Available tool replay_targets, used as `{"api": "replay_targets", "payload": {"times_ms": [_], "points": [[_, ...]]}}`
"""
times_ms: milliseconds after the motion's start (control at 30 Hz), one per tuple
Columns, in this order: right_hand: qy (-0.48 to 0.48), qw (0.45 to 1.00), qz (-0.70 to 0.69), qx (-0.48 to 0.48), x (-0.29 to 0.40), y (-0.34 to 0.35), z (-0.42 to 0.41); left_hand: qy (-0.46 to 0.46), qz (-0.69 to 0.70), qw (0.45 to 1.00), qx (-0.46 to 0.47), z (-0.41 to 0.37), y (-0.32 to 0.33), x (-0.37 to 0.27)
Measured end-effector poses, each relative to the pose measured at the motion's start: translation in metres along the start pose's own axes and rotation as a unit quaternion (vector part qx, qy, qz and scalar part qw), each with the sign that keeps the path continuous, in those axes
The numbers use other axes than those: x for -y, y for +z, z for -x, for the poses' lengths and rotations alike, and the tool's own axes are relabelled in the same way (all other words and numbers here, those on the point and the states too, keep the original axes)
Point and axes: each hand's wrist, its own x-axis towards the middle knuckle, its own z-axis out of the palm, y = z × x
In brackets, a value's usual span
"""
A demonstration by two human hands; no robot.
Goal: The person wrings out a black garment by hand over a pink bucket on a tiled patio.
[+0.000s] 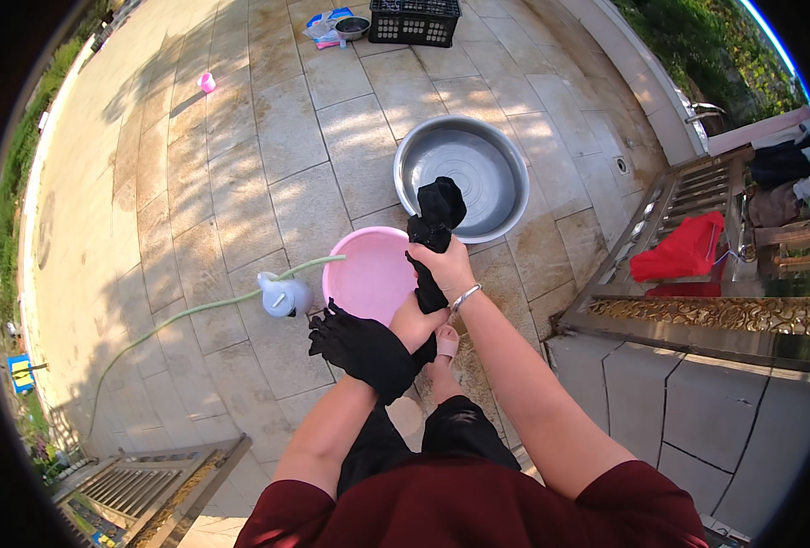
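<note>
Both hands grip a bunched, twisted black cloth (431, 282) in front of the body. My right hand (448, 266), with a silver bangle at the wrist, is closed around its upper part, whose end sticks out towards the metal basin. Closer to the body, my left hand (415, 322) grips the lower part, and more black fabric (367, 349) drapes over that wrist. Partly behind the hands stands a pink basin (364, 274) of water. Beyond them, a round metal basin (463, 171) also appears to hold water.
A green hose (193, 309) crosses the paving, passes a pale blue jug-like container (285, 296) and ends over the pink basin. Farther off are a pink cup (206, 83), a black crate (413, 31) and a dark bowl (352, 28). A red garment (679, 248) lies on the metal gate at right.
</note>
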Motion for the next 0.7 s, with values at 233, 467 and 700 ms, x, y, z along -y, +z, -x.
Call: {"api": "replay_targets", "payload": {"times_ms": [233, 467, 700], "points": [[0.022, 0.952, 0.221, -0.212, -0.037, 0.017, -0.006, -0.047, -0.285, 0.956, -0.043, 0.013, -0.008, -0.009], [0.05, 0.936, -0.19, 0.292, 0.034, -0.016, 0.035, -0.03, 0.208, 0.951, 0.227, 0.045, -0.046, -0.057], [-0.015, 0.712, -0.533, 0.457, 0.005, 0.022, 0.043, -0.07, 0.537, 0.741, 0.397, 0.071, -0.023, -0.071]]}}
